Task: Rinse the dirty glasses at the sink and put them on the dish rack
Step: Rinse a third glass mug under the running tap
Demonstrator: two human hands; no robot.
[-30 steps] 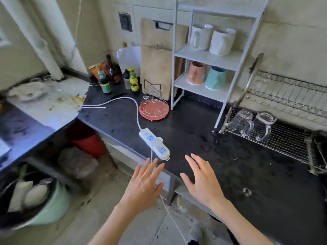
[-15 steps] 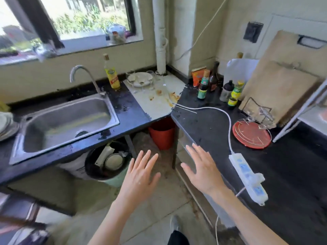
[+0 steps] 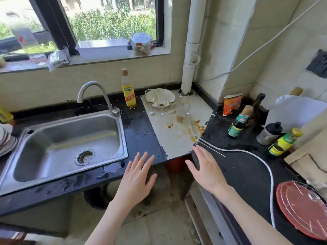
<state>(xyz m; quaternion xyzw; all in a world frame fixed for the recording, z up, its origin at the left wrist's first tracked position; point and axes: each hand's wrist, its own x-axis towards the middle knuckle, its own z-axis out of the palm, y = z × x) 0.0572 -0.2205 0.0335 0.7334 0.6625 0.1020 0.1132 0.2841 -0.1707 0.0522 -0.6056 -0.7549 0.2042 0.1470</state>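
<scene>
The dirty glasses (image 3: 161, 103) stand upright in a tight cluster at the back of the pale section of the table (image 3: 177, 138), three stemmed wine glasses in a short row in front of a white plate (image 3: 163, 96), with a taller clear tumbler (image 3: 184, 110) just beside them on the right, orange residue in its base. The yellow bottle (image 3: 128, 91) stands just to their left, and the sink (image 3: 67, 147) with its curved tap (image 3: 95, 92) lies further left again. Both hands hover near the front edge of the table, fingers spread and straight, holding nothing: the left hand (image 3: 137, 175) over the dark strip beside the sink, the right hand (image 3: 205, 167) at the corner where the pale section meets the dark side table. The glasses lie straight ahead and away from both, well apart; the right hand looks slightly nearer the tumbler, the left nearer the wine glasses. The dish rack is out of view.
</scene>
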